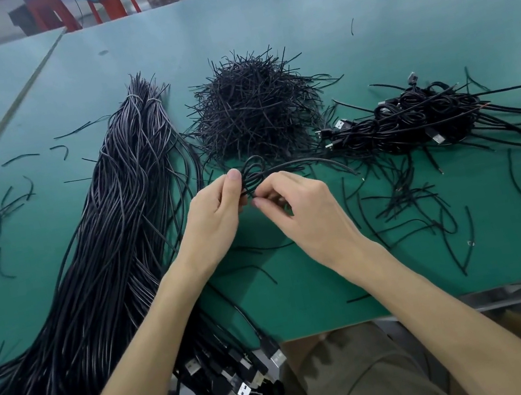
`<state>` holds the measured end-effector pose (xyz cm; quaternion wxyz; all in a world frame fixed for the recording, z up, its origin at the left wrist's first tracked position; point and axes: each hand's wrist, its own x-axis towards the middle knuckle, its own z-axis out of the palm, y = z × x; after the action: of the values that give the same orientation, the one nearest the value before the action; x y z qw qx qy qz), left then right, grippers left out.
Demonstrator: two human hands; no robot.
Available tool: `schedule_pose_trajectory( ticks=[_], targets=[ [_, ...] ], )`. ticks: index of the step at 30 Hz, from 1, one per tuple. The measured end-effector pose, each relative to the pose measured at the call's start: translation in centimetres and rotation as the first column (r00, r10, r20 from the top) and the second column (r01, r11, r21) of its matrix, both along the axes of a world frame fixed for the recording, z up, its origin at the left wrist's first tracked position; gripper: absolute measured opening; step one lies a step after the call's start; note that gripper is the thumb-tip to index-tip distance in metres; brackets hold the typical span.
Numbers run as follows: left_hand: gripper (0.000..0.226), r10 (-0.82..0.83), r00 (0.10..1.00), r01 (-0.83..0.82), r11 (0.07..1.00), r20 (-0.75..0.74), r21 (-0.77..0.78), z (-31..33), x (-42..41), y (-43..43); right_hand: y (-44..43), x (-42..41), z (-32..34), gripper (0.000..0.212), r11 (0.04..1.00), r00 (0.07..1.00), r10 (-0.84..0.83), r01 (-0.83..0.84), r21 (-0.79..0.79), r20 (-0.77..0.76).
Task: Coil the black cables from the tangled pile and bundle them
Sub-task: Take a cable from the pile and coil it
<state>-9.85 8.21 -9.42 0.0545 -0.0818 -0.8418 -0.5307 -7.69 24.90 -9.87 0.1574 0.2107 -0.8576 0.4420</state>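
Olive trousers [335,375] filled the bottom edge, and just beyond them a cluster of USB plugs [238,392] hung over the near rim of the green tabletop [304,297]. From those plugs a thick sheaf of long black cables [113,240] ran away up the left side. Both bare forearms reached forward to the middle of the tabletop. The left hand [216,212] gripped a small coil [252,170] of black cable, its thumb and fingers [234,178] clamped together on the loops. The right hand [306,210] met it from the other side, fingers [263,199] curled and pinched at the coil's lower part; what exactly they pinched could not be told. A free tail of the coil arched off to the right. Farther back lay a heap of short black ties [257,107], and to its right a pile of bundled cables [412,118]. Loose ties were scattered around. Red stools [113,0] stood beyond the far edge.
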Motion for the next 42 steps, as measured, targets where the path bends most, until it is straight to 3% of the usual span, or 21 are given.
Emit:
schedule_pose_trajectory(
  ticks=[11,14,17,21,27,30,37,42],
  targets=[
    [0.052,-0.009,0.999,0.009,1.000,-0.034,-0.020,0.3,0.0,-0.1,-0.1,-0.2,-0.1,0.010,1.000,1.000,0.014,-0.013,-0.015,0.014],
    [0.053,-0.041,0.999,0.041,0.997,-0.003,0.066,0.6,0.2,-0.1,-0.1,-0.4,0.0,0.014,0.998,0.998,0.023,-0.020,-0.052,0.056],
    [0.053,-0.086,0.993,0.067,0.976,0.082,0.208,0.7,0.4,0.0,0.0,-0.4,0.3,0.031,0.992,0.993,0.022,-0.008,-0.123,0.114],
    [0.057,-0.108,0.992,0.097,0.984,0.070,0.148,0.7,0.6,0.2,0.0,-0.2,0.3,0.056,0.995,0.988,0.093,-0.087,-0.052,0.127],
    [0.059,-0.150,0.988,0.144,0.983,0.046,0.114,0.8,0.8,0.3,0.2,-0.3,0.4,0.060,0.977,0.975,0.187,-0.171,-0.130,0.121],
    [0.053,-0.180,0.981,0.166,0.972,0.071,0.168,0.8,0.9,0.3,0.2,-0.6,0.2,0.058,0.968,0.970,0.210,-0.188,-0.168,0.120],
    [0.050,-0.209,0.973,0.186,0.962,0.102,0.199,0.6,1.0,0.0,0.0,-0.5,0.3,0.047,0.970,0.982,0.176,-0.163,-0.181,0.060],
    [0.058,-0.163,0.985,0.152,0.977,0.064,0.148,1.0,1.2,0.3,0.0,-0.7,0.0,0.042,0.982,0.986,0.134,-0.118,-0.146,0.101]
  ],
)
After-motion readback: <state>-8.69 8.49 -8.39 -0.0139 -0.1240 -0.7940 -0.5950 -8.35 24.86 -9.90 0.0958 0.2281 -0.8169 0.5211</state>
